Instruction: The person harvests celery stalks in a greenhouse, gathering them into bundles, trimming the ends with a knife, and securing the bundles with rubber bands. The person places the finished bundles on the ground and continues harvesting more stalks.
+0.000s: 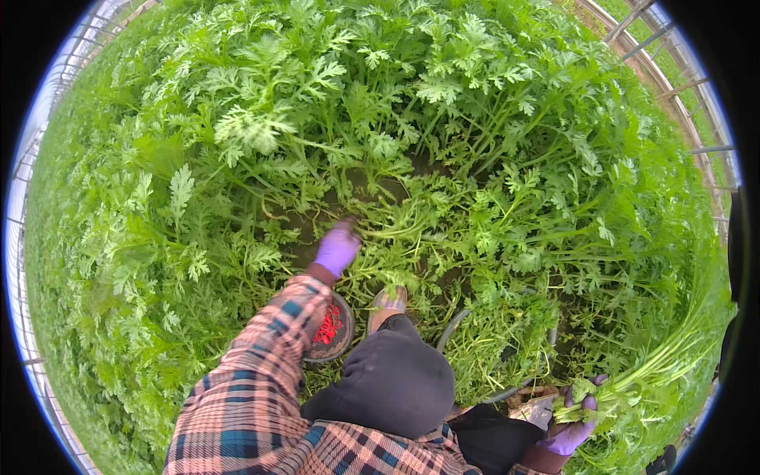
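My left hand [338,244], in a purple glove with dark fingertips, is low over the cut leaves and bare soil in front of me. Motion blurs its fingers, and whether they pinch the pale leafy stem [389,233] beside them is unclear. Off to the lower right, my right hand [575,423] wears the same kind of glove. It grips a bunch of leafy greens [644,374] by the stem ends, with the tops fanning out to the upper right. The greens have lobed leaves like garland chrysanthemum.
A dark round tub [345,347] with red bands [328,325] stands left of my shoe [389,300]. Loose trimmings lie inside a grey curved rim [454,329] on the right. Dense standing greens [380,71] surround me. Metal greenhouse framing [650,41] runs along the right edge.
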Motion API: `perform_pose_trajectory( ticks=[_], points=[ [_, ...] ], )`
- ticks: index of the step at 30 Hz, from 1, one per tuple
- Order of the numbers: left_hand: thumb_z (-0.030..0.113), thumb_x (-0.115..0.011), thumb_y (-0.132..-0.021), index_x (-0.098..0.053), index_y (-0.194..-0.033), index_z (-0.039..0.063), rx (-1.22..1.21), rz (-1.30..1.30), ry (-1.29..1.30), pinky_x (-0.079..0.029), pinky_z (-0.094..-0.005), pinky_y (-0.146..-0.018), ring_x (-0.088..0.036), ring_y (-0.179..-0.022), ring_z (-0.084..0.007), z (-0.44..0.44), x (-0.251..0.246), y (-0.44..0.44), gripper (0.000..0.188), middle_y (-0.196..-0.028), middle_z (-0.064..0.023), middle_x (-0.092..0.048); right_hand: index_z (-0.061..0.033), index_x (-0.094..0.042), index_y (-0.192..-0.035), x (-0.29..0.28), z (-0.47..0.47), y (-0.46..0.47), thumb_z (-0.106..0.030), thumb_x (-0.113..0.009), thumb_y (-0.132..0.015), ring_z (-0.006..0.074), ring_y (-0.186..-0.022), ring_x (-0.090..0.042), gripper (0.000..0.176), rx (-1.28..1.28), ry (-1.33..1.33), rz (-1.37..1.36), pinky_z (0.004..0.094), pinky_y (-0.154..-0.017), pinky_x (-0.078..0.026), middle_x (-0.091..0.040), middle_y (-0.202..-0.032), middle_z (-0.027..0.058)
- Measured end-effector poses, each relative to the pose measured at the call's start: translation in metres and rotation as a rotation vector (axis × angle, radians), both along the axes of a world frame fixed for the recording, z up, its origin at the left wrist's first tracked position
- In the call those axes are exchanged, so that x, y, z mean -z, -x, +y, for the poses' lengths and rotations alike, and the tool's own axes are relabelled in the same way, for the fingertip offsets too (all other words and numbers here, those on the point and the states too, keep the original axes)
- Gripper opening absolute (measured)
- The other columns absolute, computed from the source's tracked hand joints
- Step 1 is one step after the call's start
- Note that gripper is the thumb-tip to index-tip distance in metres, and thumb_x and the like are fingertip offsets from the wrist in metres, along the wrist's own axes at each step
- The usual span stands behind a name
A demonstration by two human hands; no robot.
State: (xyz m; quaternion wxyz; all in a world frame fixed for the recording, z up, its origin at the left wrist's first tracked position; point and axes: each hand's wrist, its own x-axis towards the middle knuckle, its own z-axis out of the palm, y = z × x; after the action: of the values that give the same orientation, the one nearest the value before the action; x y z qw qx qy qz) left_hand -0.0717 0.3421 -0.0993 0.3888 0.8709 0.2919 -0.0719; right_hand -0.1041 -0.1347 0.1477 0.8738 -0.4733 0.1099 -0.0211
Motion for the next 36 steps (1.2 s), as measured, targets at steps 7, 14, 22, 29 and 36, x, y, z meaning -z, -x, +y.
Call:
perform_pose_trajectory(
  ticks=[7,14,22,29,36],
  points=[
    [0.018,-0.064,-0.087,-0.043,-0.133,-0.008,-1.161,-0.414,0.399,-0.045,-0.0373,-0.094,-0.059,-0.102,-0.0282,0.114,0.001,0.038,0.056,-0.119,-0.022,-0.059,-0.0027,-0.042,-0.124,0.002,-0.014,-0.001,0.009,-0.064,-0.075,0.0197,-0.093,-0.056,0.055,-0.018,-0.033,0.048,0.0308,-0.063,-0.051,-0.05,-0.11,0.0072],
    [0.023,-0.068,-0.084,-0.06,-0.108,-0.008,-0.771,0.022,0.295,-0.052,-0.0383,-0.077,-0.065,-0.07,-0.0248,0.16,0.039,-0.014,0.04,-0.085,-0.0176,-0.066,-0.0031,-0.042,-0.12,0.005,-0.01,-0.001,-0.005,-0.068,-0.077,0.0179,-0.06,-0.052,0.051,0.07,0.116,0.089,0.0346,-0.067,-0.046,-0.051,-0.107,0.0052],
    [0.033,-0.061,-0.091,-0.06,-0.091,-0.001,-0.663,0.105,0.673,-0.05,-0.0321,-0.046,-0.058,-0.057,-0.0205,0.131,0.012,0.009,0.034,-0.073,-0.0113,-0.061,-0.0021,-0.042,-0.125,0.01,-0.008,0.001,-0.004,-0.069,-0.076,0.0185,-0.059,-0.052,0.056,0.15,0.086,0.102,0.0325,-0.065,-0.046,-0.054,-0.111,0.0058],
    [0.03,-0.061,-0.092,-0.052,-0.116,-0.005,-0.741,-0.223,0.579,-0.046,-0.0299,-0.04,-0.058,-0.052,-0.0179,0.122,0.041,-0.04,0.043,-0.086,-0.0139,-0.064,-0.0028,-0.043,-0.125,0.011,-0.011,-0.003,0.002,-0.066,-0.074,0.0194,-0.087,-0.053,0.057,0.064,0.061,0.105,0.0318,-0.078,-0.049,-0.054,-0.108,0.0069],
    [0.018,-0.058,-0.093,-0.057,-0.108,-0.004,-0.587,0.136,0.41,-0.046,-0.027,-0.042,-0.056,-0.052,-0.0159,0.138,0.035,-0.088,0.027,-0.087,-0.0139,-0.063,-0.0036,-0.043,-0.121,0.015,-0.001,-0.009,-0.005,-0.065,-0.079,0.0166,-0.058,-0.049,0.048,0.152,0.132,0.146,0.031,-0.061,-0.044,-0.058,-0.096,0.0071]
  ],
)
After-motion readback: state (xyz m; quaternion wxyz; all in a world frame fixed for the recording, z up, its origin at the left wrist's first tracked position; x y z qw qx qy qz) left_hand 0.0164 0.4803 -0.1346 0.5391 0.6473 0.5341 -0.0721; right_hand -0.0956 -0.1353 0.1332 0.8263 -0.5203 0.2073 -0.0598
